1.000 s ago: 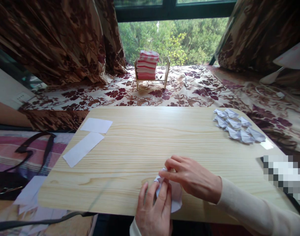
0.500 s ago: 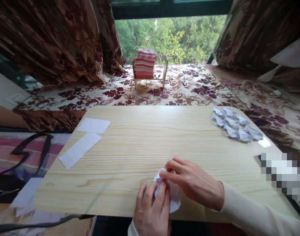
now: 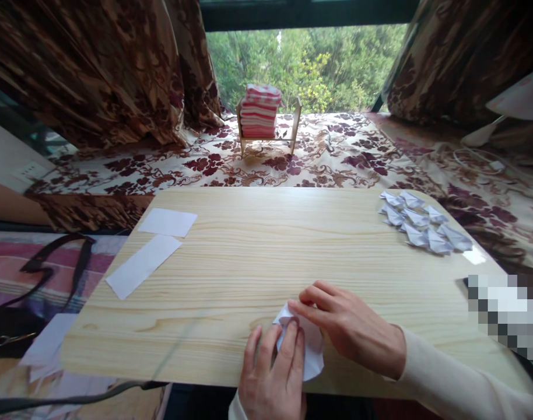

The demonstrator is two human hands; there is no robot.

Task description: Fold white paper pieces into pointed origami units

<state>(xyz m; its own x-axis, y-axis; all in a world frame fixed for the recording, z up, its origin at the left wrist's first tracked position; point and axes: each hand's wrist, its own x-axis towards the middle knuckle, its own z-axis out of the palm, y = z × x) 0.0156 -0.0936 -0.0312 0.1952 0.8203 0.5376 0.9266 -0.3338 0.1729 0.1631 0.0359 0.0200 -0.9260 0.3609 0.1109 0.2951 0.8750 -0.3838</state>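
A partly folded piece of white paper lies near the front edge of the table, under both my hands. My left hand holds it down from the near side, its fingertips pressing on the fold and the outer fingers spread on the wood. At the paper's top corner, my right hand pinches the folded edge between thumb and index finger. Part of the paper is covered by my fingers. Two white paper strips lie at the table's left, and several folded paper pieces sit grouped at the far right corner.
The light wooden table stands before a window seat with a floral cover. On the seat are a small rack of folded pink-and-white cloths and a lamp. More paper and a black strap lie left of the table.
My right thumb and fingers have shifted slightly at the paper's top corner, where the fold now shows more. My left hand stays pressed on the paper. The view has shifted a little.
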